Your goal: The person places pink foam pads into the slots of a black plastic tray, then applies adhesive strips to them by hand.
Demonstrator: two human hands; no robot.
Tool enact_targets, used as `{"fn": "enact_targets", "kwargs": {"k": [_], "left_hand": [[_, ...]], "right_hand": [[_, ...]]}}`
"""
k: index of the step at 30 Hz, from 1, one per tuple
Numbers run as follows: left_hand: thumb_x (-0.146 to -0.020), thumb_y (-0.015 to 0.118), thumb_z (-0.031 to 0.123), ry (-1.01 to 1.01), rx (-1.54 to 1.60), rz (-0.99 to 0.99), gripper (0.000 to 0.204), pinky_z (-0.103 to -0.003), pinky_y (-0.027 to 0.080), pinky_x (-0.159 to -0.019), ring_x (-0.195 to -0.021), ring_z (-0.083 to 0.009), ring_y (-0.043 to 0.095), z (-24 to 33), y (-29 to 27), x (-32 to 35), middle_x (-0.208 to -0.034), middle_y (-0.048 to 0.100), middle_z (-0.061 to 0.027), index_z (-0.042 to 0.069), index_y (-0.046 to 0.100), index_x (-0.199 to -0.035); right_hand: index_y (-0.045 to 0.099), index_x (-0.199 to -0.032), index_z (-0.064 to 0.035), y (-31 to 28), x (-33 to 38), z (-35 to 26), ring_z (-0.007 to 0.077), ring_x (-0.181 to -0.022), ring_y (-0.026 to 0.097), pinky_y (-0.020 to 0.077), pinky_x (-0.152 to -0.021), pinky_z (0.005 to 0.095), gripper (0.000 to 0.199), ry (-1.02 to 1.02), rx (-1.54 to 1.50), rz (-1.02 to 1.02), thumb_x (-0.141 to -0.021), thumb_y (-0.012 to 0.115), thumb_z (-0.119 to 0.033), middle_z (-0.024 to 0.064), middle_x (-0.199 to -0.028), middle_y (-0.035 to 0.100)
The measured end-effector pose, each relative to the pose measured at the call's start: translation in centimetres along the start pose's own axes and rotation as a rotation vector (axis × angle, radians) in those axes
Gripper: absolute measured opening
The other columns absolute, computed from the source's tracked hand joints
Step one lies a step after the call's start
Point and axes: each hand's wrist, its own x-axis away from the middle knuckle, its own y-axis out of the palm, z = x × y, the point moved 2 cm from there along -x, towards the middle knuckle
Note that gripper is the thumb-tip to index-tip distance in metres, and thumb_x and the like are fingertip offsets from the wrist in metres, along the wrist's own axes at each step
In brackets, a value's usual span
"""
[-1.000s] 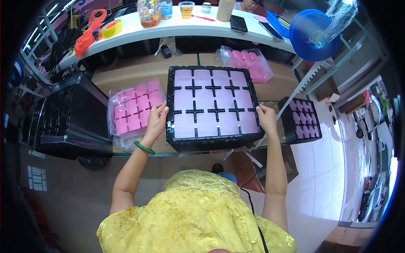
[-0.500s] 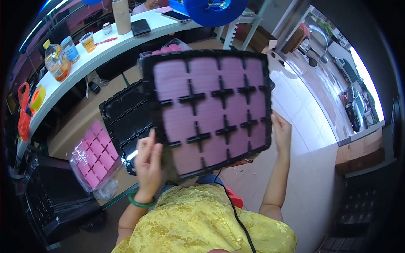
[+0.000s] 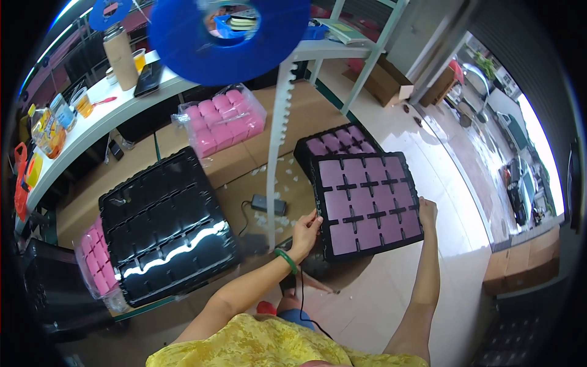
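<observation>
Hands, left hand (image 3: pixel 306 229) and right hand (image 3: pixel 426 213), grip black tray (image 3: pixel 367 205) filled with purple pads (image 3: pixel 374 231).

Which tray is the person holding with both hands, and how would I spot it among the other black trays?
Start at the brown workbench and look off its right end. There a black plastic tray filled with flat pale purple squares is gripped by the left hand and the right hand at its near corners. Unlike the empty glossy black tray on the bench, its pockets are full, and it lies over a similar tray.
</observation>
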Motion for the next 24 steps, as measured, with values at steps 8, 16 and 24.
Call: {"fn": "enact_targets", "kwargs": {"k": [8,16,24], "left_hand": [[-0.097,0.072,0.015,-0.193,0.116,0.198,0.042,-0.028,0.055,-0.067,-0.078,-0.0110,0.059,-8.2,6.7,-15.6,-0.092,0.058,-0.0026,0.005,0.065,-0.137],[-0.098,0.070,0.017,-0.069,0.007,0.337,0.057,-0.029,0.055,-0.068,-0.077,-0.0133,0.056,-6.8,8.6,-16.7,-0.099,0.055,-0.0048,0.010,0.051,-0.151],[-0.097,0.071,0.017,-0.059,-0.222,0.380,0.059,-0.034,0.054,-0.075,-0.078,-0.0207,0.057,-7.8,8.3,-16.1,-0.106,0.056,-0.0115,0.008,0.050,-0.151]], "right_hand": [[0.077,-0.096,-0.0027,15.7,-20.9,-3.8,0.0436,-0.096,0.070,0.0537,-0.086,0.0509,0.034,-0.243,0.175,-0.066,-0.097,0.058,-0.031,0.0241,-0.100,0.073],[0.074,-0.116,-0.0049,23.5,-24.9,-4.4,0.0431,-0.104,0.069,0.0539,-0.091,0.0505,0.038,-0.345,0.144,-0.069,-0.100,0.055,-0.033,0.0244,-0.109,0.072],[0.056,-0.140,0.0032,25.3,-25.2,-3.8,0.0409,-0.132,0.054,0.0437,-0.110,0.0481,0.057,-0.252,0.280,-0.212,-0.103,0.053,-0.040,0.0265,-0.139,0.059]]}}
